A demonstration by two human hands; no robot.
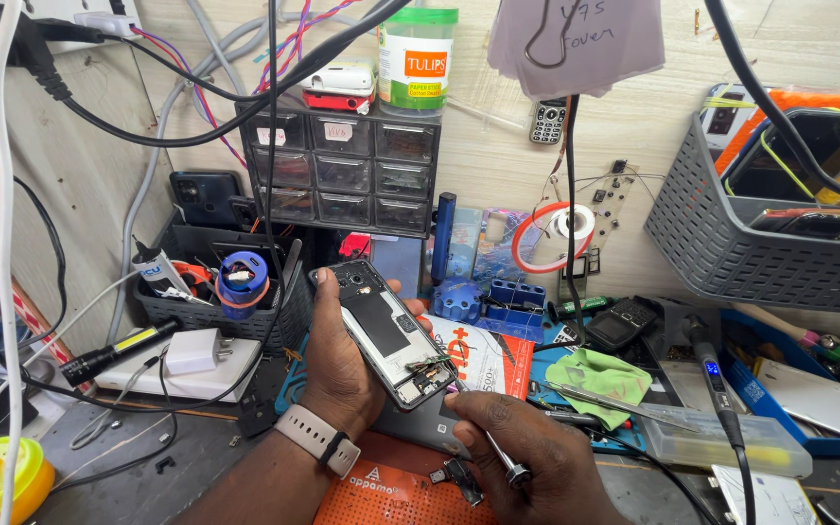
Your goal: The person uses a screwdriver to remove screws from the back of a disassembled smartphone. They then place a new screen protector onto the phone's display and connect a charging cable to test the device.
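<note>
Left hand [342, 355] grip closed around an opened smartphone [383, 331], back cover off, tilted, held above the table centre. Right hand [522, 447] grip pinched shut on a small screwdriver [483, 433], tip touching the phone's lower end. Orange mat [391, 491] under the hands, near edge. Green cloth [595, 374] and tweezers [614, 403] to the right. Grey basket [731, 243] far right; small drawer cabinet [342, 170] far centre.
</note>
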